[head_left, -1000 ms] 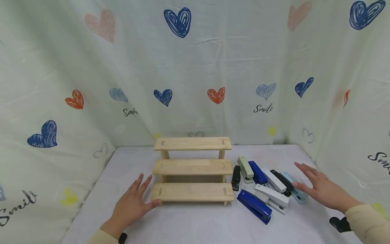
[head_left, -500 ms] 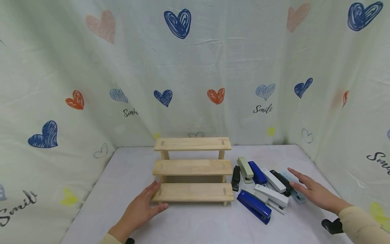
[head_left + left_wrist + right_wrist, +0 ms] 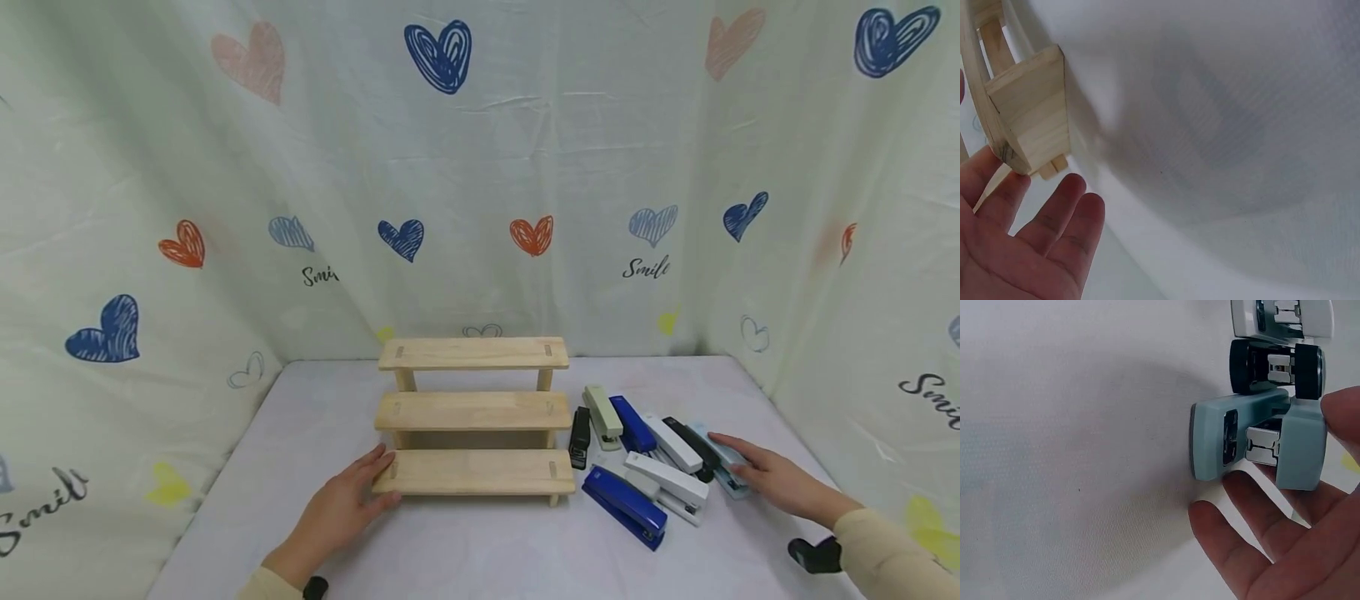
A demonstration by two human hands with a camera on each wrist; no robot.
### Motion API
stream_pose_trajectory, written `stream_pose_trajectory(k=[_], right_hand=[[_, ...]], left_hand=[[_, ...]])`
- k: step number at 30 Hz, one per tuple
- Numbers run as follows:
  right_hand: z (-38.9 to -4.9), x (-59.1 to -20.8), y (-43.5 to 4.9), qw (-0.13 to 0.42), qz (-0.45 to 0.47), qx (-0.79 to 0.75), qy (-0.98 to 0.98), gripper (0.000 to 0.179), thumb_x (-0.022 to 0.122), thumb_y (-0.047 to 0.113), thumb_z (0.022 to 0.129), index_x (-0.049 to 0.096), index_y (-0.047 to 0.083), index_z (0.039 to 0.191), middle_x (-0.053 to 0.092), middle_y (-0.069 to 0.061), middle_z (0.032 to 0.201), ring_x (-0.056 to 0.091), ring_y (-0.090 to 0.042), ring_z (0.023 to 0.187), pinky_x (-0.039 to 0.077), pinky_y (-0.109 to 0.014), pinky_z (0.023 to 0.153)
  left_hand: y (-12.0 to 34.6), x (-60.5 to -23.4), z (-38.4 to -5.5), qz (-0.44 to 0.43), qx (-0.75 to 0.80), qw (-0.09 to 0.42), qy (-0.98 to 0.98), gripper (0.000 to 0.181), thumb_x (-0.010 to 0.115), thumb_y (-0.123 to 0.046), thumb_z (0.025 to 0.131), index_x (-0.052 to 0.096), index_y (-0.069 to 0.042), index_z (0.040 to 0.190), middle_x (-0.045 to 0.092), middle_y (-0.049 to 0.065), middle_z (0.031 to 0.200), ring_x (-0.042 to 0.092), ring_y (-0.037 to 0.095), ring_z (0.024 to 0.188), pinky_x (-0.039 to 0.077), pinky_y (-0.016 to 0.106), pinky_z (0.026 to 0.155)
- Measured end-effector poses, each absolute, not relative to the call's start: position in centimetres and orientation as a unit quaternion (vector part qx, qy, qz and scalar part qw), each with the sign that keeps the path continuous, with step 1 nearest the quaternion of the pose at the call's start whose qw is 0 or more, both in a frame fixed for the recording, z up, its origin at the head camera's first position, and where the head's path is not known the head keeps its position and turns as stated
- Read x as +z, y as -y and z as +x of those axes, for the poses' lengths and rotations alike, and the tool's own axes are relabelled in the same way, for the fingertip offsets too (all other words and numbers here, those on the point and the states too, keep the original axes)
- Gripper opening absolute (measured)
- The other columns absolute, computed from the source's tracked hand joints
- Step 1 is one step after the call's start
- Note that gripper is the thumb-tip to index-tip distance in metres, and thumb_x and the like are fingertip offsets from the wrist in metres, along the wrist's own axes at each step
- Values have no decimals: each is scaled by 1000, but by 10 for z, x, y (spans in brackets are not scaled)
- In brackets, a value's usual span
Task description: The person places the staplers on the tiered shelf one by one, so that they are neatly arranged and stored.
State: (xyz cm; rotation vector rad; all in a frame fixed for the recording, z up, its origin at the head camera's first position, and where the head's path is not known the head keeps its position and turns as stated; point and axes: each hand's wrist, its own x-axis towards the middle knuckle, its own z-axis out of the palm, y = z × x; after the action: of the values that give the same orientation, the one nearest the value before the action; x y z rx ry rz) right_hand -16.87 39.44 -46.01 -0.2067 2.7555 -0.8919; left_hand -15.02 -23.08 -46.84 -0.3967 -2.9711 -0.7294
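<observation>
A three-tier wooden shelf (image 3: 472, 410) stands mid-table. At the left end of its lowest tier, my left hand (image 3: 333, 512) touches the wood with thumb in front and index finger at the end. The other fingers (image 3: 1063, 206) extend nearly straight in the left wrist view. My right hand (image 3: 783, 483) is at a light-blue stapler (image 3: 723, 462) on the right side of a stapler group. Thumb and fingers lie on opposite sides of this stapler (image 3: 1300, 444), pinching it. It sits right against a black stapler (image 3: 1309, 370).
Left of the light-blue stapler are a white stapler (image 3: 675, 444), a second white one (image 3: 669, 479) and two blue ones (image 3: 626, 506). A light-green stapler (image 3: 602, 412) and a small black one (image 3: 580, 437) lie beside the shelf. A heart-printed curtain surrounds the white table (image 3: 465, 550).
My left hand has come right to the shelf's lowest tier, its thumb drawing in against the front. The right hand has moved left and down onto the light-blue stapler.
</observation>
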Motion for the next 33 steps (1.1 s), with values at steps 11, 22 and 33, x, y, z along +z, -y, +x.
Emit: stream_pose_trajectory(k=[11,22,33], right_hand=[[-172,-457,-402,177,-11,-405,-897,57,57,13,101,34,-1,151,29,-46,139,48,-48,116,53,-53,86],[-174,-454,-402,205,17,-447,-871,58,60,11,98,38,1,150,25,-42,142,43,-44,115,52,-51,87],[-169,-458,-408,189,46,-488,-851,67,63,16,98,28,-1,153,28,-40,140,47,-43,114,51,-55,89]], left_hand=[[232,-463,-152,-132,-234,8,963,60,72,-38,91,57,-9,141,46,12,151,50,38,129,44,56,97],[233,-460,-153,-127,-216,-3,968,56,74,-32,90,59,-11,140,47,11,150,53,38,125,48,57,91],[231,-457,-153,-123,-203,-2,971,55,76,-29,89,60,-11,139,48,9,150,55,38,124,50,55,86]])
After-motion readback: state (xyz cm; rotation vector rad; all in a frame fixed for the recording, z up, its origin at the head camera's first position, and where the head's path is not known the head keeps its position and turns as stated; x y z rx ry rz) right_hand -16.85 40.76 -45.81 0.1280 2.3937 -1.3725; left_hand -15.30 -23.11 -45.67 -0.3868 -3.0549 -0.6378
